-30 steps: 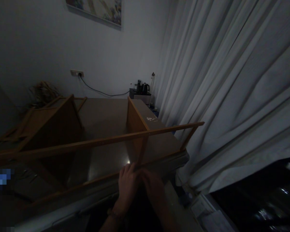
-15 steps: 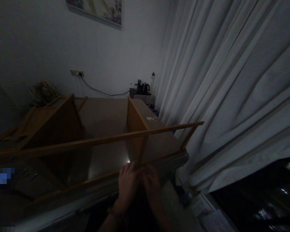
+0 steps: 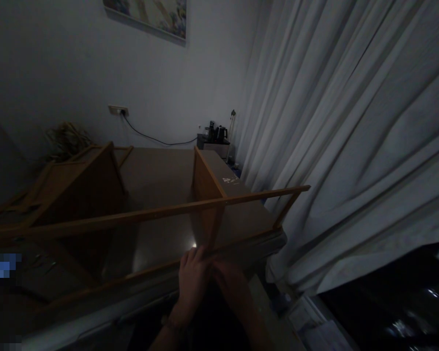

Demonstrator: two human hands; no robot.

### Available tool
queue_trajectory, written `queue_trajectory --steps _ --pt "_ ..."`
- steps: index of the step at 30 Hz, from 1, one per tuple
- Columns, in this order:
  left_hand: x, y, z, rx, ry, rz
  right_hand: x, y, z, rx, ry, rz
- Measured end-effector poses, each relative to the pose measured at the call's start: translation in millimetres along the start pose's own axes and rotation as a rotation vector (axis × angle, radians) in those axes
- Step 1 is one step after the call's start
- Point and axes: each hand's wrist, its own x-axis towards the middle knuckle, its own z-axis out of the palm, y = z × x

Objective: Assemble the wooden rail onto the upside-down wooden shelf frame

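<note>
A wooden furniture frame [image 3: 161, 213] lies on its side in front of me, with long rails and upright panels. My left hand [image 3: 193, 275] has its fingers bent over the lower rail, near the foot of the middle upright [image 3: 216, 224]. Close against it on the right, my right hand [image 3: 229, 280] has its fingers curled in by the same joint. Dim light and the overlapping hands hide its fingertips and whatever they may hold.
A padded surface [image 3: 274, 242] bears the frame. White curtains [image 3: 325, 146] hang along the right side. At the back stands a small cabinet with a black kettle [image 3: 221, 133]. A cable [image 3: 146, 136] runs to a wall socket [image 3: 117, 110]. Dried stalks [image 3: 68, 139] are at left.
My right hand has turned slightly, and its forearm has shifted to the right. My left hand and the wooden frame stay almost where they were.
</note>
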Motion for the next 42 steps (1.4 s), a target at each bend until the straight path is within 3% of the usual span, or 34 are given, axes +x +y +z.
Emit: queue_trajectory --steps 13,22,34,37,42 --pt "0 0 -1 0.025 -0.006 -0.011 4 -3 -7 -0.155 -0.07 0.016" --pt "0 1 -1 0.001 -0.039 -0.033 14 -5 1 0.052 0.02 0.081" --pt "0 1 0 0.02 -0.02 -0.024 10 -26 7 0.661 0.121 0.639" --pt "0 1 1 0.025 -0.013 -0.023 9 -24 6 0.642 0.126 0.612" --pt "0 1 2 0.02 0.008 -0.004 1 -8 6 0.183 0.148 0.342"
